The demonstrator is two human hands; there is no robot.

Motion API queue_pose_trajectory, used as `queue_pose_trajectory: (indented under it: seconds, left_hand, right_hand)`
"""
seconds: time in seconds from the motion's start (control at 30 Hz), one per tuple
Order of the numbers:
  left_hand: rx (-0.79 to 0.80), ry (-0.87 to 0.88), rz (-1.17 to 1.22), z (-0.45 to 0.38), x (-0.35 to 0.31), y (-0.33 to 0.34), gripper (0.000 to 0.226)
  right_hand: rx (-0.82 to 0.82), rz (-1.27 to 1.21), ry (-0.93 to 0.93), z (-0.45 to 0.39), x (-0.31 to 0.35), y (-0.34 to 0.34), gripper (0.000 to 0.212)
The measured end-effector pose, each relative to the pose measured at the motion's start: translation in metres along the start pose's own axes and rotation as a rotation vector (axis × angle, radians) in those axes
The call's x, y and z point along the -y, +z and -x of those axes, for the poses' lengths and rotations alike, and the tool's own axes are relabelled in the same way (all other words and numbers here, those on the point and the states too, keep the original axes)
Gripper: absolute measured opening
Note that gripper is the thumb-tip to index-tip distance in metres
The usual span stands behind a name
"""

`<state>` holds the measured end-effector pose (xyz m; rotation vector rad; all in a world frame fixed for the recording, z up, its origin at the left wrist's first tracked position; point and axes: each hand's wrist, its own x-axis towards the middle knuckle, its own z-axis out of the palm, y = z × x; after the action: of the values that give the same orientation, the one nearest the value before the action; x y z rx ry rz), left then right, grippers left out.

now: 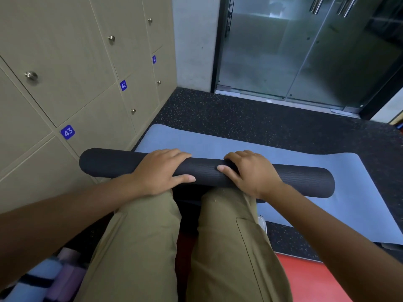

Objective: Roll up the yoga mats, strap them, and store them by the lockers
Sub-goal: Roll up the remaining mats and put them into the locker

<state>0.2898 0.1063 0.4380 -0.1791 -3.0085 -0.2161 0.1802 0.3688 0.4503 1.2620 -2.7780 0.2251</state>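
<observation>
- We see a black rolled mat (205, 173) lying crosswise just in front of a person's knees, and we take it as our landmark.
- The left hand (161, 171) lies palm down on top of the roll, left of its middle, with the fingers draped over the far side and the thumb stretched along the near side.
- The right hand (250, 173) lies on the roll just right of its middle, fingers curled over the far side and the thumb pointing toward the left hand; the two thumbs are near each other but apart.
- Beyond and to the right of the roll, a light blue mat (272, 149) lies flat on the dark speckled floor (250, 120), and the roll's right end rests on it.
- To the left of the roll stand beige lockers (72, 79) with blue number tags 41, 42 and 43; the roll's left end is close to them.
- Behind the roll, the person's khaki trousers (139, 247) fill the near view.
- Far beyond the roll is a glass door (305, 51).
- Behind and left of the roll, near the lockers, we make out blurred rolled mats (54, 277) in blue and purple.
</observation>
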Motion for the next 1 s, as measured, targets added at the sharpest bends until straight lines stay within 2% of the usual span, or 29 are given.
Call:
queue_pose_trajectory:
  seconds: [0.2,0.33,0.43,0.6,0.73,0.87,1.0]
  left_hand:
    - [0.211,-0.011,0.090,-0.025,0.015,-0.005,0.065]
    - [0.272,-0.030,0.093,-0.038,0.022,-0.005,0.069]
    - [0.323,-0.006,0.034,-0.044,0.023,-0.004,0.075]
    - [0.182,0.041,-0.202,-0.044,0.035,0.002,0.104]
    - [0.089,-0.035,-0.211,-0.049,0.040,0.008,0.084]
    - [0.058,-0.058,-0.169,-0.056,0.039,-0.004,0.072]
    - [-0.008,-0.070,-0.194,-0.072,0.039,-0.042,0.073]
  right_hand:
    - [-0.101,0.240,0.052,0.017,-0.012,0.031,0.096]
    - [-0.160,0.214,0.009,0.008,-0.026,0.039,0.090]
    - [-0.138,0.141,-0.042,-0.004,-0.037,0.036,0.086]
    - [0.040,0.092,0.029,-0.023,-0.049,0.020,0.085]
    - [0.174,-0.051,0.118,-0.036,-0.059,0.009,0.078]
    - [0.108,-0.036,0.057,-0.044,-0.063,-0.002,0.078]
    - [0.021,0.151,-0.014,-0.053,-0.069,-0.028,0.105]
